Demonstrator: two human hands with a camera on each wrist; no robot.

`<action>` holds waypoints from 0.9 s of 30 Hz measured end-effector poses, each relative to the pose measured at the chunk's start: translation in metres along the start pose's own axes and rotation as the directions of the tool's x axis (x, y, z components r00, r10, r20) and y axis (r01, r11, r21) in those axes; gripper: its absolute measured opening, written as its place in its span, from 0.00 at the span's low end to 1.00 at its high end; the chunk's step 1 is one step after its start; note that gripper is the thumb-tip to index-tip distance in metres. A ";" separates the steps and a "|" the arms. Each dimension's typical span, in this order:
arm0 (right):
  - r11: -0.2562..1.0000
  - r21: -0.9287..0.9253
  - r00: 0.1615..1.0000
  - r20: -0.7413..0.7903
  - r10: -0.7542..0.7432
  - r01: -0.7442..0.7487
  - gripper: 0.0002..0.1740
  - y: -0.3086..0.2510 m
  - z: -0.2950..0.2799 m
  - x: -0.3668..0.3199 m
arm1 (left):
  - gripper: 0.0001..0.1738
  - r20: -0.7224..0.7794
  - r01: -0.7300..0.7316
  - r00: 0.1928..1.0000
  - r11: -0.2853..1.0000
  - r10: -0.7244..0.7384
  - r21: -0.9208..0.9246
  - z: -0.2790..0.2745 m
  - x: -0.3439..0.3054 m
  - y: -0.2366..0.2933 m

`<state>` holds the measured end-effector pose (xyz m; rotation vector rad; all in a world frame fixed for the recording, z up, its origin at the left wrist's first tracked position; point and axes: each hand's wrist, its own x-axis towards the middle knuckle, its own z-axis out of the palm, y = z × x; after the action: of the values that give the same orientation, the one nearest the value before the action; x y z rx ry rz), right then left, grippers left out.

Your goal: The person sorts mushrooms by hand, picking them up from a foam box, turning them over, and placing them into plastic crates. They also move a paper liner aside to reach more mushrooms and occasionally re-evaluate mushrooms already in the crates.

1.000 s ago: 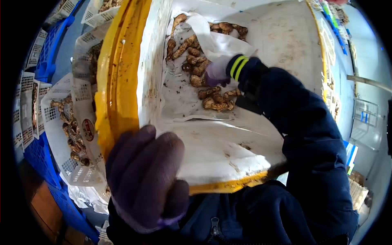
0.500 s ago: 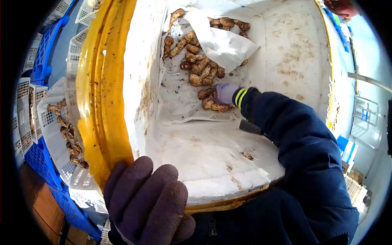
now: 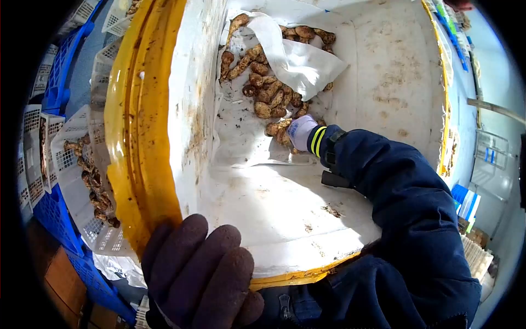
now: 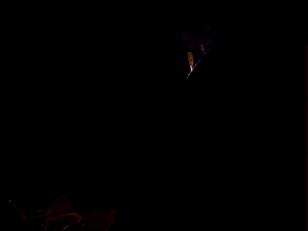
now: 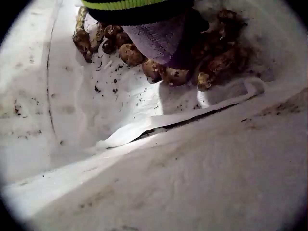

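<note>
A white-lined box point(image 3: 383, 82) holds brown mushrooms point(image 3: 268, 90), some partly covered by a loose white sheet point(image 3: 307, 63). My right hand point(image 3: 302, 133), in a light purple glove, reaches in and touches the mushrooms nearest me; its fingertips are hidden. In the right wrist view the same hand point(image 5: 159, 41) is above the mushrooms point(image 5: 132, 54), which lie on white lining. The left hand point(image 3: 200, 274), in a dark purple glove, is at the box's near left corner, fingers side by side and slightly bent; contact with the rim is unclear. The left wrist view is almost black.
The thick yellow rim point(image 3: 139, 126) runs along the box's left side. Beyond it stand white perforated baskets point(image 3: 66, 159) with mushrooms and blue crates point(image 3: 57, 219). At the top right edge, part of another person's hand point(image 3: 459, 5) shows.
My right hand has moved from the middle of the mushrooms toward the nearest ones. The left hand is lower in view than a second ago. Brighter light falls across the lining.
</note>
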<state>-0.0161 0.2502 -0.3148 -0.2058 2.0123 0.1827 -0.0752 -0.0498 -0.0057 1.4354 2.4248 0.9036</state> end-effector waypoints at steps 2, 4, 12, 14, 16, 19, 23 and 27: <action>0.998 0.013 0.998 -0.004 -0.062 0.062 0.15 0.006 0.008 0.002 | 0.21 -0.011 -0.005 1.000 1.000 0.005 0.007 0.001 0.000 0.001; 0.996 0.005 0.996 0.009 -0.091 0.091 0.15 0.006 0.004 -0.003 | 0.21 -0.032 -0.015 0.999 1.000 0.015 0.006 0.002 0.001 0.000; 0.955 0.287 0.997 -0.024 -0.073 0.077 0.19 0.034 -0.039 -0.022 | 0.19 -0.179 0.062 0.982 0.998 -0.057 0.023 0.014 0.003 0.005; 0.913 0.286 0.939 -0.266 -0.217 0.292 0.17 0.074 -0.053 0.000 | 0.17 -0.273 -0.019 0.962 1.000 0.024 0.022 0.018 0.003 -0.002; 0.730 0.557 0.900 -0.393 -0.189 0.396 0.14 0.086 -0.088 -0.037 | 0.15 -0.420 -0.067 0.906 0.997 0.050 -0.024 0.029 0.005 -0.005; 0.698 0.668 0.911 -0.408 0.055 0.257 0.16 0.059 -0.159 -0.153 | 0.15 -0.511 -0.084 0.858 0.995 0.050 -0.044 0.034 0.008 -0.003; 0.779 0.559 0.931 -0.353 -0.088 0.286 0.15 0.094 -0.141 -0.153 | 0.12 -0.516 0.015 0.842 0.962 -0.158 -0.271 0.024 0.001 0.014; 0.874 0.466 0.950 -0.311 0.017 0.137 0.17 0.062 -0.140 -0.191 | 0.14 -0.578 0.096 0.751 0.919 -0.319 -0.382 0.021 -0.005 0.003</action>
<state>-0.0704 0.2923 -0.0804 0.0268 2.2856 -0.4216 -0.0607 -0.0446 -0.0212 0.7787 2.5916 1.8717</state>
